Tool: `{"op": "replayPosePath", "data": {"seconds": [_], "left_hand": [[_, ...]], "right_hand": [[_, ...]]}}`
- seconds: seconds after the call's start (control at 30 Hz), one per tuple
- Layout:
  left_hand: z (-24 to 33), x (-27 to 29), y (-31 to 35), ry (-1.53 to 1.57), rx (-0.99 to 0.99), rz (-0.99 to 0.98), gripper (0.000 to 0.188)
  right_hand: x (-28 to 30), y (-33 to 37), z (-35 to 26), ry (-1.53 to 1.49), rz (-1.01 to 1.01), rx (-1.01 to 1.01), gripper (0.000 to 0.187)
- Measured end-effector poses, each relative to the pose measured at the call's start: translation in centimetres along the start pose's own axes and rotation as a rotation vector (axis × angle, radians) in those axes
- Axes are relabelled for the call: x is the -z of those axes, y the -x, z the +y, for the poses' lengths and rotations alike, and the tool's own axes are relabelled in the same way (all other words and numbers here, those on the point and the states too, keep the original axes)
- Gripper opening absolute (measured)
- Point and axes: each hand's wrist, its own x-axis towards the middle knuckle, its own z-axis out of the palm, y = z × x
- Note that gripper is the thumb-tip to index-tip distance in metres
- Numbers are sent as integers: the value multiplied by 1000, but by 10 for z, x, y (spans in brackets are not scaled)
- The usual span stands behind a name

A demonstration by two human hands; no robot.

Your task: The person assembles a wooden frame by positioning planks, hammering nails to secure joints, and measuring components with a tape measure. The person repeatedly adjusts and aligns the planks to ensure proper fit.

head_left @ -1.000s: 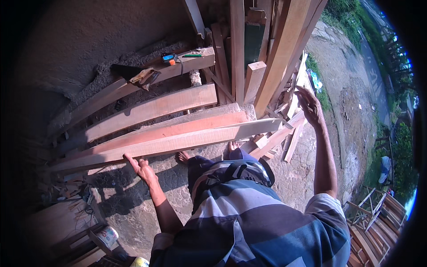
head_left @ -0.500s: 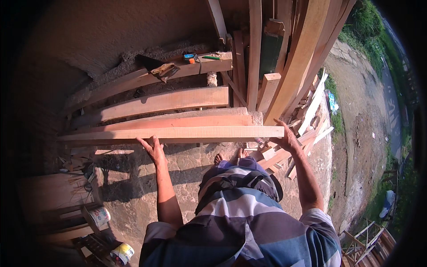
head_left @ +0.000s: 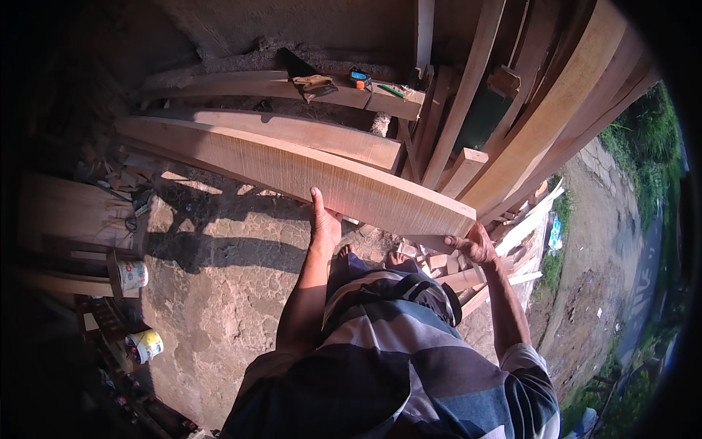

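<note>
A long wooden plank [head_left: 314, 174] lies slantwise in front of me, its broad sawn face tilted toward me. Near the middle of its lower edge, my left hand [head_left: 324, 219] grips it, thumb up against the face and fingers hidden underneath. At the near right end my right hand [head_left: 475, 245] clasps a corner, its thumb on the face and its fingers mostly out of sight behind. Beyond the plank, a second board [head_left: 292, 132] rests roughly parallel to it.
At the back a timber beam [head_left: 263, 88] carries a handsaw [head_left: 313, 86], a blue and orange tape measure [head_left: 358, 77] and a green pencil [head_left: 391, 91]. Tall planks [head_left: 548, 124] lean at the right, above scattered offcuts [head_left: 468, 274]. Two buckets [head_left: 133, 274] stand at the left.
The plank has turned so its broad face shows, and its right end has come nearer. My left hand has shifted right along it. My right thumb now lies on the face.
</note>
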Motion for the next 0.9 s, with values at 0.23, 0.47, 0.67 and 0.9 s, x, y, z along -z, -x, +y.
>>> {"op": "replayPosePath", "data": {"seconds": [0.23, 0.47, 0.67, 0.9], "left_hand": [[-6, -35, 1, 102, -69, 242, 103], [-17, -12, -11, 113, -120, 255, 99], [-20, -12, -2, 110, -105, 285, 94], [-26, -15, 10, 79, -202, 291, 122]], "right_hand": [[5, 5, 18, -301, -109, -151, 95], [-8, 2, 49, -1111, -130, -229, 103], [-20, 9, 46, -815, -97, -133, 88], [-31, 16, 30, -605, 7, -46, 58]]}}
